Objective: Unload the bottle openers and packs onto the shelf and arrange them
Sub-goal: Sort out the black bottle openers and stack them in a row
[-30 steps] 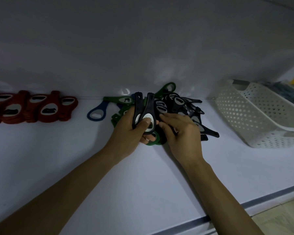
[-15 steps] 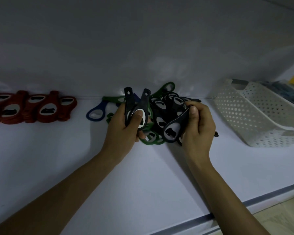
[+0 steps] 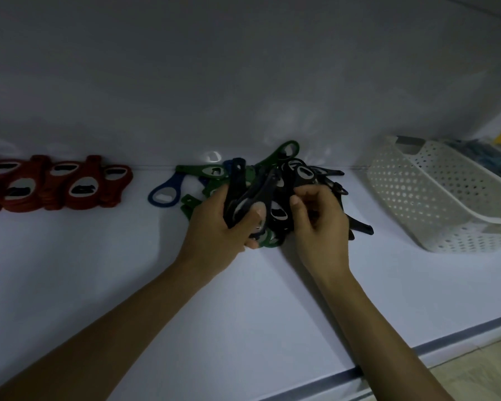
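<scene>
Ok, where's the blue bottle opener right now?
Head view, left of centre: the blue opener lies on the shelf between the row of red openers and the dark pile, beyond the left hand.

1. The bare shelf (image 3: 243, 308) lies wide open along its front.
2. A clear gap separates the red bottle openers (image 3: 55, 185) from the blue bottle opener (image 3: 165, 193).
3. The heap of bottle openers (image 3: 302, 173) blocks the middle. The left hand (image 3: 214, 230), gripping black bottle openers (image 3: 261, 192), and the right hand (image 3: 321, 227) crowd its near side.
4. A narrow strip separates the heap from the white perforated basket (image 3: 446, 204).
</scene>
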Demonstrator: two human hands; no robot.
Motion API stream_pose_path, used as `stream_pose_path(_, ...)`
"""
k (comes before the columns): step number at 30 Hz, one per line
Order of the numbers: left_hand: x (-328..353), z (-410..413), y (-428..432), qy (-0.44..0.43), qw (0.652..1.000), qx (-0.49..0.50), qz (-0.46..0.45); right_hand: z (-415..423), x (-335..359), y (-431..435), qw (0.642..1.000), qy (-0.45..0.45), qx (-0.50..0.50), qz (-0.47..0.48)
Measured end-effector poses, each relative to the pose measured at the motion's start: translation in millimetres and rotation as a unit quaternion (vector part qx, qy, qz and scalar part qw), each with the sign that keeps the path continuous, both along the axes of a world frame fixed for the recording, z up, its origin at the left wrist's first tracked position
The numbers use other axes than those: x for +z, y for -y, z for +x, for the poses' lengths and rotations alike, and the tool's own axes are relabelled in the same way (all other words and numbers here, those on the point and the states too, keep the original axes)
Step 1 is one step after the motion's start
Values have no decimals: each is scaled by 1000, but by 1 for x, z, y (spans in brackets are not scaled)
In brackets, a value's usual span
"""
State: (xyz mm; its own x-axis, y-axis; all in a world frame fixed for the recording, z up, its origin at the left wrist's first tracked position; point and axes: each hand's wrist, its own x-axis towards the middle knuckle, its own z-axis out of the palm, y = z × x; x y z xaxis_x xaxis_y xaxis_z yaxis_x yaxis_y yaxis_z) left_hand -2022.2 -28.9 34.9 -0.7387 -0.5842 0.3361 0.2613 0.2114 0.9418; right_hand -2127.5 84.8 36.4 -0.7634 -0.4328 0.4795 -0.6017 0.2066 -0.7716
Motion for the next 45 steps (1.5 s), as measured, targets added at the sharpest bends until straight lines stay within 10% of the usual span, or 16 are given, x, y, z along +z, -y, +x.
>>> stream_pose_path(4, -1, -2, 4, -6, 996, 51, 73, -3, -6, 0, 963, -140, -24, 228)
stream_pose_path(9, 1, -2, 5, 1, 994, 63, 91, -2, -4, -1, 956, -138, -29, 256)
stream_pose_path(19, 5, -2, 0, -29, 987, 16, 156, 6, 6, -3, 979, -187, -79, -20)
stream_pose_path(24, 1, -2, -4, 15, 990, -28, 135, 16, 2, 0, 943, -321, 79, 40)
stream_pose_path(30, -2, -4, 0, 14, 991, -3, 134, 8, 3, 1, 981, -186, 52, 22)
stream_pose_path(35, -3, -6, -5, 8, 989, -20, 147, -9, -4, 0, 942, -165, -44, 289)
stream_pose_path(45, -1, -6, 0, -37, 980, -32, 193, -4, -3, 3, 937, -182, -81, 289)
